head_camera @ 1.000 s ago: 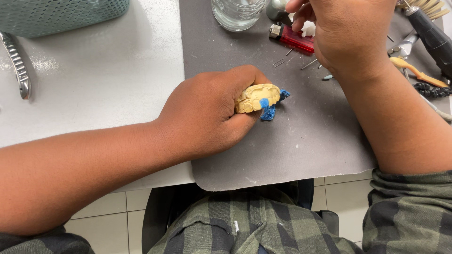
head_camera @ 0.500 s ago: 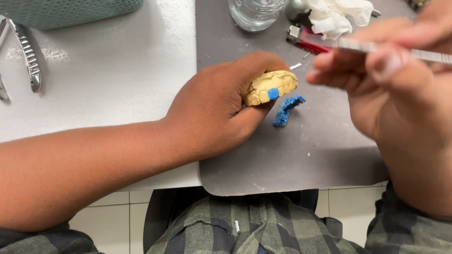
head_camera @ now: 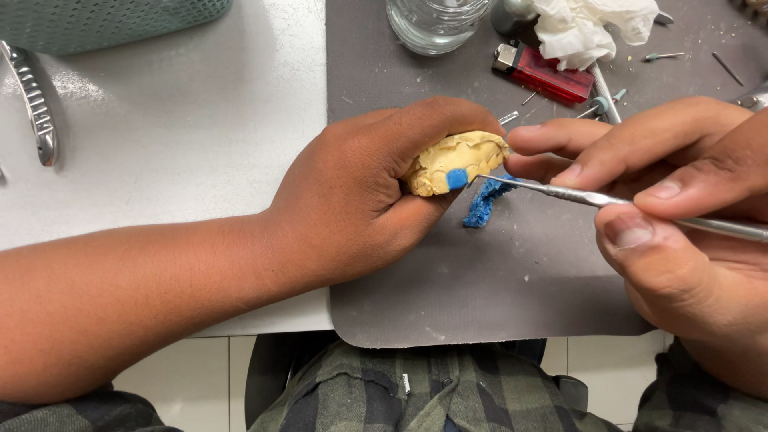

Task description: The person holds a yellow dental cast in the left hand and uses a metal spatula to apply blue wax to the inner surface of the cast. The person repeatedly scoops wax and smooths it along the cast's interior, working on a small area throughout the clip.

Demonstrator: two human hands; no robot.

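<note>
Bench point(head_camera: 176, 152): white, smooth top, front edge runs across the lower frame.
Mat point(head_camera: 512, 280): grey, rounded corners, lies on the bench and overhangs its front edge.
Floor point(head_camera: 208, 384): pale square tiles with thin dark joints, seen below the bench edge.
Light: even, bright, soft shadows.

Left forearm runs in from 8 o'clock, left hand point(head_camera: 360, 192) curled closed with thumb underneath; right hand point(head_camera: 680, 216) enters from 4 o'clock, thumb and fingers pinched, pointing toward 9 o'clock.
</note>
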